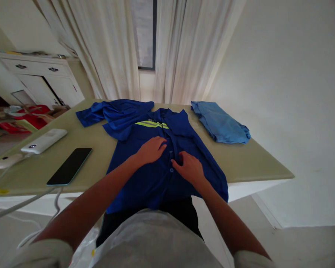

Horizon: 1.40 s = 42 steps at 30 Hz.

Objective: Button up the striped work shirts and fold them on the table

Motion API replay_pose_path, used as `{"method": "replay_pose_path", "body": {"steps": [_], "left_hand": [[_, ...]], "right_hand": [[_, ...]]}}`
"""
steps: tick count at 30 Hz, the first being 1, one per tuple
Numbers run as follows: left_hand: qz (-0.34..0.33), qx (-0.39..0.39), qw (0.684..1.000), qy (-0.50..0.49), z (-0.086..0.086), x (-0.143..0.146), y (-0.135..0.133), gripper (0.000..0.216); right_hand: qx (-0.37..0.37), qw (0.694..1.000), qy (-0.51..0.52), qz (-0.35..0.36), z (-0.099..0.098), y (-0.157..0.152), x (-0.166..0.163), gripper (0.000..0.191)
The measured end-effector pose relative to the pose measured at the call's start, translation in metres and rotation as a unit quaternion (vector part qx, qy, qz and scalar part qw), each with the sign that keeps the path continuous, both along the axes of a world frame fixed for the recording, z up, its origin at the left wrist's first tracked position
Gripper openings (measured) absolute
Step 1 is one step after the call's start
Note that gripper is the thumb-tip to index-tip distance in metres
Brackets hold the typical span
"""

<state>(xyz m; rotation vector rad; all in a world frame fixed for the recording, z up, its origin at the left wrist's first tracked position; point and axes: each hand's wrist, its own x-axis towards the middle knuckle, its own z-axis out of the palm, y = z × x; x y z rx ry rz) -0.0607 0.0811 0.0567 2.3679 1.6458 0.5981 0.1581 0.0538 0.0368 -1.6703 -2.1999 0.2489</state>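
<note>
A dark blue shirt (145, 175) with a yellow-green and grey stripe across its chest lies front up, collar away from me, its hem hanging over the near table edge. My left hand (152, 150) rests on it left of the button placket, fingers loosely bent and holding nothing that I can see. To the right of the placket is my right hand (190, 168), thumb and forefinger apart, touching the cloth. Small buttons (171, 170) show between the hands. The shirt's left sleeve lies spread out, partly bunched.
A folded light blue garment (222, 123) lies on the table (264, 163) at the right. On the left are a black-screened phone (69, 166), a white power bank (44, 140), a small white rounded device (9, 161) and cables (22, 204). Curtains (111, 48) hang behind.
</note>
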Motion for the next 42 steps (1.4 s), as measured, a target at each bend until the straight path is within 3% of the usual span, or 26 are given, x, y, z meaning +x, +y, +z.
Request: {"method": "replay_pose_path", "body": {"steps": [2,4,10,17,20,23,26,30,35,39,42], "left_hand": [[0.079,-0.014,0.997,0.007,-0.012,0.017,0.051,0.055],[0.125,-0.050,0.991,0.001,-0.028,0.021,0.085,0.067],[0.086,-0.027,0.995,0.029,-0.067,0.001,0.141,0.070],[0.101,-0.022,0.995,0.002,-0.067,-0.016,0.217,0.063],[0.114,-0.007,0.993,-0.022,-0.064,-0.023,0.238,0.055],[0.109,0.003,0.993,-0.037,-0.065,-0.029,0.247,0.046],[0.102,0.008,0.994,-0.046,-0.068,-0.032,0.249,0.042],[0.100,0.017,0.993,-0.059,-0.070,-0.032,0.249,0.042],[0.107,-0.002,0.993,-0.057,-0.070,-0.032,0.247,0.050],[0.102,-0.024,0.994,-0.007,-0.075,-0.026,0.226,0.054],[0.090,-0.030,0.995,0.014,-0.073,-0.016,0.202,0.057]], "right_hand": [[-0.030,0.999,-0.028,-0.029,-0.003,0.011,-0.020,0.024],[-0.038,0.997,-0.019,-0.057,-0.010,0.016,-0.028,0.022],[-0.040,0.997,0.048,-0.040,-0.028,0.037,-0.027,0.029],[-0.037,0.999,0.039,-0.005,-0.025,0.119,-0.036,0.025],[-0.057,0.998,0.028,-0.023,-0.018,0.139,-0.043,0.031],[-0.090,0.995,-0.024,-0.045,-0.007,0.132,-0.046,0.047],[-0.117,0.985,-0.110,-0.067,0.007,0.110,-0.049,0.042],[-0.066,0.987,-0.143,-0.042,0.018,0.082,-0.062,0.039],[-0.004,0.988,-0.154,0.015,-0.006,0.053,-0.079,0.061],[0.021,0.987,-0.155,0.032,-0.032,0.015,-0.061,0.074],[-0.009,0.985,-0.132,0.112,-0.026,-0.012,-0.038,0.066]]}}
